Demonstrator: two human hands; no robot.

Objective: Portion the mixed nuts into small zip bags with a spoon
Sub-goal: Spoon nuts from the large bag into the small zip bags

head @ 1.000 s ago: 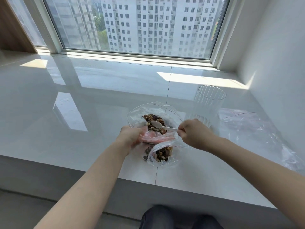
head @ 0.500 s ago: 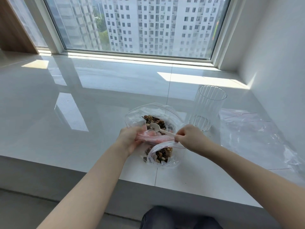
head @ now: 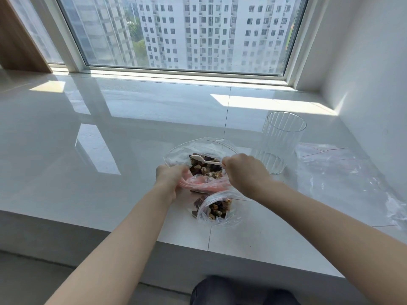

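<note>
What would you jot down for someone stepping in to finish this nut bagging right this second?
Right hand: holds the white plastic spoon, bowl out over the nuts in the big open bag.
Left hand: grips the pinkish zip bag just in front of the big bag.
Nearest the counter edge, a small zip bag already holds nuts and looks unsealed.
A clear ribbed cup stands to the right; spare empty zip bags lie beyond it.
Done: at least one portion. Left: scoop into the held bag, seal bags, repeat with spares.
</note>
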